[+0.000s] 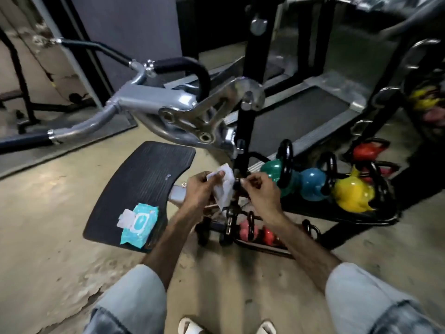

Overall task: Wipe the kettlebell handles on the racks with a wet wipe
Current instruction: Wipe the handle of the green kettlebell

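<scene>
**Wipe unfolding, kettlebells waiting off to your right**

Start with the rack (375,218): it sits low, ahead and to your right, and its upper tier carries three bright kettlebells in a row running left to right — green kettlebell (272,171), blue kettlebell (311,183), yellow kettlebell (351,192). Their black handles loop upward, so you'll come at them from above. Behind them are at least two red ones, and two pinkish-red ones sit on the lower tier near your wrists (a blurred yellow one hangs further back, top right).

Now the wet wipe (225,186): it hangs upright between your hands, just in front of a black post. Your left hand (201,189) pinches its upper edge with curled fingers; your right hand (261,189) has fingertips pinched together at the wipe's right edge, apparently tugging it open, though the post hides the contact.

The right hand is nearer the green handle, a short reach rightward.

One wipe pack (139,221) lies flap-open on the black mat (144,174).
</scene>
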`<state>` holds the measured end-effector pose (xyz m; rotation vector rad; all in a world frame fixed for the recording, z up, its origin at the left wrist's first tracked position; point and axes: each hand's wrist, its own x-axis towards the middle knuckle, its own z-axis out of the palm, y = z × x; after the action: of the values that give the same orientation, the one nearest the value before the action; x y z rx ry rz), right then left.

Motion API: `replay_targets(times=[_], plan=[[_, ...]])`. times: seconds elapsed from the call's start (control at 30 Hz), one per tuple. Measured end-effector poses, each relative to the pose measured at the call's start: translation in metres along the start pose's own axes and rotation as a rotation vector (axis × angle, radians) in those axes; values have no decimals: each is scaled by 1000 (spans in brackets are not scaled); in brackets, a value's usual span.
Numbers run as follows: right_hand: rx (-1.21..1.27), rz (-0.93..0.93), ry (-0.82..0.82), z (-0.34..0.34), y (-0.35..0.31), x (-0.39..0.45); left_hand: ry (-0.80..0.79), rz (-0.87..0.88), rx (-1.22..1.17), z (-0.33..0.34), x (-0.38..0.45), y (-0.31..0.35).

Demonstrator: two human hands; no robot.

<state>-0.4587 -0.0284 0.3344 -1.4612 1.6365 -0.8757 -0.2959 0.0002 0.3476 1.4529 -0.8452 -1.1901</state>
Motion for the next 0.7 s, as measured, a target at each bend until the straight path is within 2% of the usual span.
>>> replay_targets(times=[0.07,0.17,0.23,0.33,0.47,0.7], plan=[[113,166,-86,-26,14,-3,-17,70,66,36,-3,5],[594,499,-282,-66,30,-8,-84,150,287,94,-11,4],[796,604,-350,-85,35,-9,-133,223,449,120,-18,2],[903,603,-388,-119,43,-2,-292,359,558,157,-33,4],[915,592,-378,-150,57,14,-481,491,751,189,-34,7],[1013,575,-193,-160,75,38,-504,367,668,189,-4,22]])
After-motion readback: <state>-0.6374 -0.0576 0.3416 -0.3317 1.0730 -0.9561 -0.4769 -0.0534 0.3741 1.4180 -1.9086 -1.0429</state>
